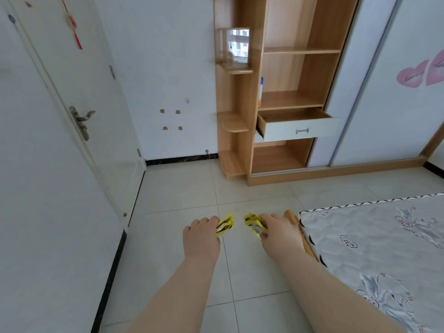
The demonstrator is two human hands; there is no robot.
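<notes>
My left hand (200, 236) grips a small bunch of yellow packets with dark print (225, 226), held out over the tiled floor. My right hand (278, 230) grips a second bunch of the same yellow packets (253, 224). The two bunches are a short gap apart at the middle of the view. Ahead stands a wooden wardrobe with open shelves (300, 51), and its white-fronted drawer (300, 127) is pulled out; no contents show from here.
A bed with a patterned white mattress (384, 248) fills the lower right, its wooden frame edge (292, 218) just beside my right hand. A closed white door (79, 116) is on the left. White sliding wardrobe doors (384, 104) are at right. Tiled floor lies between.
</notes>
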